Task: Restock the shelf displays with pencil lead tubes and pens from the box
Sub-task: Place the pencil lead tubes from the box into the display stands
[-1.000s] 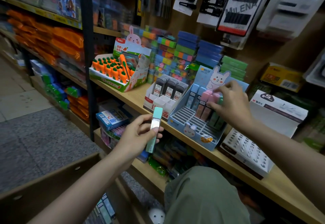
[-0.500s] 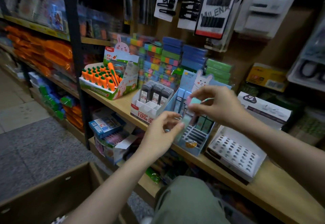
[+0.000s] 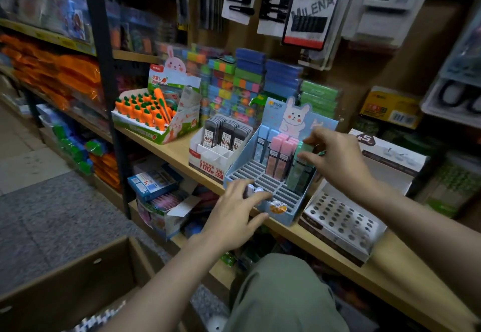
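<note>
A light-blue rabbit display (image 3: 260, 175) with slotted rows stands on the wooden shelf (image 3: 177, 152). At its back are blue tubes (image 3: 263, 144), pink tubes (image 3: 279, 157) and green lead tubes. My right hand (image 3: 335, 159) pinches the top of a green lead tube (image 3: 296, 175) that stands at the display's right side. My left hand (image 3: 234, 214) rests with spread fingers on the display's front edge and holds nothing. A white display of black lead tubes (image 3: 226, 133) stands just to the left. The cardboard box (image 3: 78, 274) is on the floor at bottom left.
A carrot-pen display (image 3: 145, 112) sits further left on the shelf. A white tray with round holes (image 3: 341, 219) and its box lid (image 3: 390, 152) stand right of the blue display. Stacked coloured packs fill the back; hair-clip cards hang above. My knee (image 3: 281, 292) is below the shelf.
The green tube passed from my left hand to my right, which has moved it into the display's right side. My left hand dropped onto the display's front edge.
</note>
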`<state>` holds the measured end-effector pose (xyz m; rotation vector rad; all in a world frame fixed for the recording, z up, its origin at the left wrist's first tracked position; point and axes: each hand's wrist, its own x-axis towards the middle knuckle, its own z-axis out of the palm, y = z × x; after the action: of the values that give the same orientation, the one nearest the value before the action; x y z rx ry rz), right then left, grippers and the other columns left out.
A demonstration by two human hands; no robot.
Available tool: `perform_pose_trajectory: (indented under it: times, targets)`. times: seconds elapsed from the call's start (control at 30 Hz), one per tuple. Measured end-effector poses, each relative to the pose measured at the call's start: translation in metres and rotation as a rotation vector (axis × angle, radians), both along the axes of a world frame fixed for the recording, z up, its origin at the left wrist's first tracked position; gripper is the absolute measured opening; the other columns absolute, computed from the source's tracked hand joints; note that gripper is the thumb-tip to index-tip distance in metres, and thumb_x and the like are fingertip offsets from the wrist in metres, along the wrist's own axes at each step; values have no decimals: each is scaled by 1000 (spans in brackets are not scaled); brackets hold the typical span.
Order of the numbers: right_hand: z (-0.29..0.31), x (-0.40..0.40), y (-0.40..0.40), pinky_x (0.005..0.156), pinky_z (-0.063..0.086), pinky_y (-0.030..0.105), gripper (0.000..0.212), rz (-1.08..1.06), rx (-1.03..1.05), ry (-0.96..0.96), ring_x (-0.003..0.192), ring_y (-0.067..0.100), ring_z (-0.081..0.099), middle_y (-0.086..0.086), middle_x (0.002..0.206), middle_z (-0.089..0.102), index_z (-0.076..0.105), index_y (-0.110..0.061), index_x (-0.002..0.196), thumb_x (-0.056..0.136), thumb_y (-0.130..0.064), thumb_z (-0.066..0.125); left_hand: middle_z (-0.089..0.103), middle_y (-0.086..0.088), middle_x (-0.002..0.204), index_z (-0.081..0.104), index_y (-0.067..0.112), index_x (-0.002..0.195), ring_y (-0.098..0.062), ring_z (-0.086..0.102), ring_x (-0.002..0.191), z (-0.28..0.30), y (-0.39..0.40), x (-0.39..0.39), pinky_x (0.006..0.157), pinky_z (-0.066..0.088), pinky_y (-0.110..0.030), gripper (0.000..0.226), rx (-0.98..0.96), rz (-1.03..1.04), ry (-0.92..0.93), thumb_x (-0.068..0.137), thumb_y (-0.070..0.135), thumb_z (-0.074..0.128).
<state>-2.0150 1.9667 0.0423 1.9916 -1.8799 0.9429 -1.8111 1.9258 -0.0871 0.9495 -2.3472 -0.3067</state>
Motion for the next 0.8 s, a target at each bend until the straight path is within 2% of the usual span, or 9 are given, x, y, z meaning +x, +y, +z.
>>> perform_pose_trajectory:
  times: [0.1,0.23,0.37,0.47,0.57,0.67,0.8]
  targets:
    - [-4,2,-4,72,57,33,21,8,-13,-17,75,14,64,3,89,70,65,-14,90,78,-18,81,33,4,141,47,41,134,-12,21,135,-2,-1,0,107,35,-36,42,-14,0,17,93,46,54]
    - [-13,4,-11,75,57,41,21,-15,7,-5,79,20,66,7,89,71,65,-10,92,79,-19,80,31,5,142,48,42,133,-9,18,136,-4,-1,0,105,34,-33,40,-2,-11,52,93,44,55]
    - [-26,6,-8,74,54,43,17,-27,-11,229,85,23,61,5,90,67,67,-11,94,84,-23,73,31,6,143,49,42,132,-9,16,137,-5,-2,-1,107,32,-33,40,12,-19,61,93,43,56]
    - [-26,5,-5,77,53,41,26,-45,-56,289,97,25,58,8,103,65,72,-9,104,82,-22,76,30,8,143,47,43,133,-6,16,137,-6,-2,-1,106,31,-30,41,8,-17,63,93,43,56]
    - [-24,-2,2,81,52,40,43,-48,-92,283,107,25,54,9,114,59,65,-8,122,81,-21,76,28,9,144,46,45,133,-4,15,137,-6,-3,-1,103,31,-29,42,29,-18,65,92,43,56]
    - [-25,-9,9,86,52,42,39,15,-115,343,106,27,56,11,114,62,65,-6,121,85,-18,72,25,10,146,44,46,134,-5,13,138,-7,-3,0,103,30,-29,44,45,-27,50,92,44,57]
    - [-28,-8,15,100,47,44,45,43,14,407,118,30,55,15,127,60,58,-4,130,90,-23,66,23,9,149,43,48,135,-8,13,141,-2,-3,1,109,31,-35,47,95,-35,13,91,43,59]
